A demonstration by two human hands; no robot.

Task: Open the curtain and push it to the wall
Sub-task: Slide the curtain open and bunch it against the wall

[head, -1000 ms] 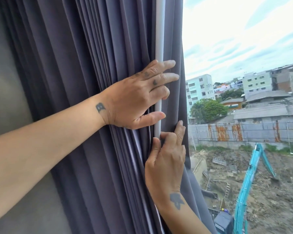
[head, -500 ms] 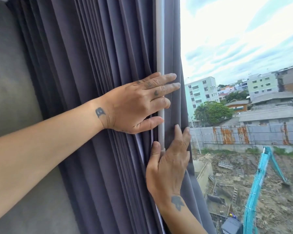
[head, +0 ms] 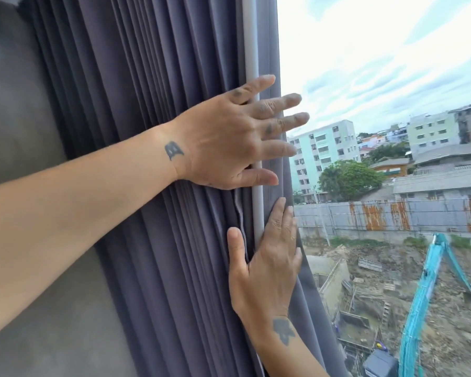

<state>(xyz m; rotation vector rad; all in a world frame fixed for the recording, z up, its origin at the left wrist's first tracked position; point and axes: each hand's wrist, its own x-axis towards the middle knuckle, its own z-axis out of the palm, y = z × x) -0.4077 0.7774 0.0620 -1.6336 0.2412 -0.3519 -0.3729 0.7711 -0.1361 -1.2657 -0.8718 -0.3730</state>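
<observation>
The grey-purple curtain [head: 152, 104] hangs bunched in tight folds against the grey wall [head: 19, 118] on the left. A pale vertical strip [head: 249, 36] runs down near its leading edge. My left hand [head: 223, 142] lies flat on the folds at mid height. Its fingers are spread and reach past the curtain's edge, and the thumb rests across the pale strip. Below it, my right hand [head: 269, 268] presses flat on the edge fold with fingers pointing up and the thumb apart on the neighbouring folds. Neither hand is closed around the cloth.
To the right the uncovered window [head: 378, 77] shows sky, buildings and a construction site with a turquoise excavator arm [head: 419, 295]. The wall fills the left side, right behind the bunched folds.
My left hand's fingers have straightened and spread past the curtain edge instead of curling round it. My right hand has flattened against the edge fold. The view has shifted slightly.
</observation>
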